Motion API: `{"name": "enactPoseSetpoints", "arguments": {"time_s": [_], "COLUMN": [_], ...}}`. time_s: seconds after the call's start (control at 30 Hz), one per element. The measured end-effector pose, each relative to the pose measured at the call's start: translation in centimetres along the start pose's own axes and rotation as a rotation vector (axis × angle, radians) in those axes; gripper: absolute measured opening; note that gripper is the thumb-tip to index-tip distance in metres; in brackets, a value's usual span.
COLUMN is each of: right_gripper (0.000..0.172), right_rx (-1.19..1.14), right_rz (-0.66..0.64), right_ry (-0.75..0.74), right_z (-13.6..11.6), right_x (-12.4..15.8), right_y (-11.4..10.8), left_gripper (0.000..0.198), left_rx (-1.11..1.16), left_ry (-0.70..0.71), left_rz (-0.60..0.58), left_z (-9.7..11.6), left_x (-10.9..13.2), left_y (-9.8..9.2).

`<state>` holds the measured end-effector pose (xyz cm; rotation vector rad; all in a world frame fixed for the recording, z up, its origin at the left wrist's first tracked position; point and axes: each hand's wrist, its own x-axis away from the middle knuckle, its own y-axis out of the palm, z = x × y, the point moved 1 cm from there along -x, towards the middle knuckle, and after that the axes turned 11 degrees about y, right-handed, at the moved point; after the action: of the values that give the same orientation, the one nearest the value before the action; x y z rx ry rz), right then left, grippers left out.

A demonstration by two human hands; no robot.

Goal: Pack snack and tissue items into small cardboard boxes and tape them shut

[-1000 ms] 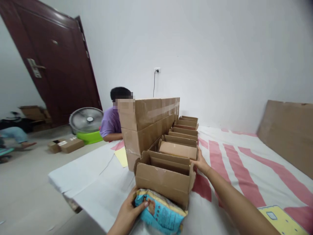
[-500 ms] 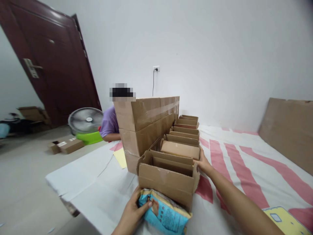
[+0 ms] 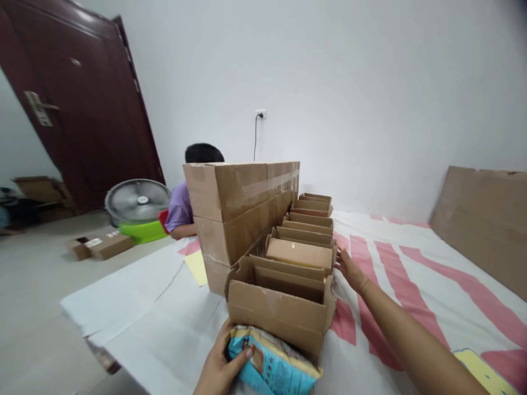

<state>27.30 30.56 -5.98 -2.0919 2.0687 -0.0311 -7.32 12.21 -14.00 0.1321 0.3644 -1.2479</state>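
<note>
My left hand [image 3: 222, 359] grips the left end of a blue and yellow snack bag [image 3: 274, 362], thumb on its printed front. The bag lies against the near side of an open cardboard box [image 3: 275, 307]. My right hand [image 3: 348, 266] reaches along the right side of the row, fingers apart, at the right end of a second box [image 3: 300, 253] whose brown panel faces up. Whether the fingertips touch that box I cannot tell. More open boxes [image 3: 308, 219] continue in a line behind it toward the wall.
A wall of stacked taped cartons [image 3: 242, 214] stands left of the row. Behind it sits a person in a purple top [image 3: 181, 206]. A fan [image 3: 138, 203] and a small carton [image 3: 111, 245] are on the floor. A large cardboard sheet [image 3: 481, 219] leans at right.
My right hand has moved from the near box's right corner a little farther along the row, its fingers now spread. My left hand keeps hold of the bag. The view has shifted slightly.
</note>
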Motion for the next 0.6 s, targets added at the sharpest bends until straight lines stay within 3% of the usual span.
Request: {"name": "enactPoseSetpoints", "arguments": {"time_s": [0.17, 0.4, 0.6], "right_gripper": [0.068, 0.065, 0.02], "right_rx": [0.257, 0.567, 0.806], "right_rz": [0.216, 0.163, 0.114], "right_ry": [-0.012, -0.069, 0.029], "right_z": [-1.4, -4.6, -5.3], "right_x": [-3.2, -6.9, -7.7], "right_y": [-1.3, -1.2, -0.1], "left_gripper": [0.074, 0.069, 0.065], "left_rx": [-0.008, 0.003, -0.005], "left_ry": [-0.022, 0.027, 0.046], "left_rz": [-0.003, 0.021, 0.018], "left_z": [-0.3, -0.2, 0.3], "left_x": [-0.1, 0.2, 0.3], "left_y": [-0.2, 0.0, 0.2]}}
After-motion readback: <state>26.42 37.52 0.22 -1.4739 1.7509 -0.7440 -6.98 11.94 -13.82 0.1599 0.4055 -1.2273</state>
